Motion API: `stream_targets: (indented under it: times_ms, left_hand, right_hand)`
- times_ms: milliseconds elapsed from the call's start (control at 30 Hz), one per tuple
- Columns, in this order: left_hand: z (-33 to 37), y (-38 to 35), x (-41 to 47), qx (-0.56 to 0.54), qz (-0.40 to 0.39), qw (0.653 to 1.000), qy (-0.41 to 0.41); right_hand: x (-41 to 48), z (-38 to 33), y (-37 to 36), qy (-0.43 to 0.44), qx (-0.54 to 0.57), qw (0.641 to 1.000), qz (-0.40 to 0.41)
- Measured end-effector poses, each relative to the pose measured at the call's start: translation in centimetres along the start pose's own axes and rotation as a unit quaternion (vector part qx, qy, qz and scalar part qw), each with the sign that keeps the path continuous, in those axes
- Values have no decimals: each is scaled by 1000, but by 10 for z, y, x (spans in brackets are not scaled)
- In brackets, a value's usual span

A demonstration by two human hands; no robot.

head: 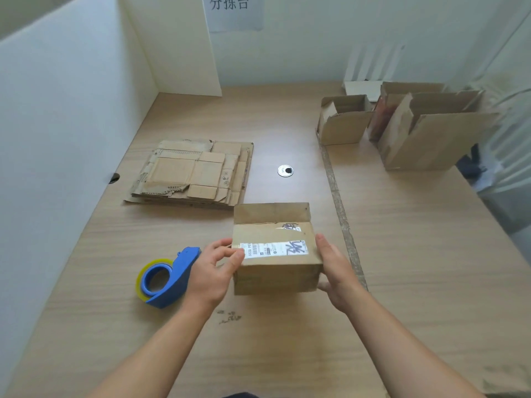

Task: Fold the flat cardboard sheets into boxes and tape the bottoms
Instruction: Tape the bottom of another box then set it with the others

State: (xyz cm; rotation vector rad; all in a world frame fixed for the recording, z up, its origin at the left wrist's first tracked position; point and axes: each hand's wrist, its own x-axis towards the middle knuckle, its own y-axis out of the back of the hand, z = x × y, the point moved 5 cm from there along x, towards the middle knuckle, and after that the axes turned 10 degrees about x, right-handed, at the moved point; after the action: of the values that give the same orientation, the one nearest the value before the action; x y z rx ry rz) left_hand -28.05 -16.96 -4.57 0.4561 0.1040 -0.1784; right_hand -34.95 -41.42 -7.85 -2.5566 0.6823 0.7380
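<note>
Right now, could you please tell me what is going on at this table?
A person is holding a small cardboard box between both hands near the front of the table. The left hand pinches its left top edge and the right hand holds its right side. The box's far flap is open. A blue tape dispenser lies just left of the left hand. Flat cardboard sheets are stacked farther back, and folded boxes stand open at the far right.
</note>
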Motion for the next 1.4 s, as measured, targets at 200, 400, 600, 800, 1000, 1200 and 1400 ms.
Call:
stream_targets:
  times_ms: [200,400,600,800,1000,1200,1400]
  left_hand:
    - [11,8,-2,24,-64,997,-32]
    - [3,13,-3,-6,-82,997,5]
    - [-18,23,-12,-24,-137,990,35]
    - [-17,31,-8,84,-200,972,87]
    - [-10,27,1,229,-184,953,79]
    - [-27,46,7,104,-223,964,100]
    - [-48,55,-1,28,-344,937,57]
  right_hand:
    - [-15,-5,-3,-4,60,992,-108]
    - [-19,-1,-6,61,-4,987,-151]
    - [-28,7,-12,59,-7,995,-84]
    - [-36,19,-26,59,-161,985,-21]
    - [-40,32,-37,50,-137,989,-10]
    - [-51,41,-26,-29,-46,995,-83]
    - [-46,46,-25,-15,7,996,-87]
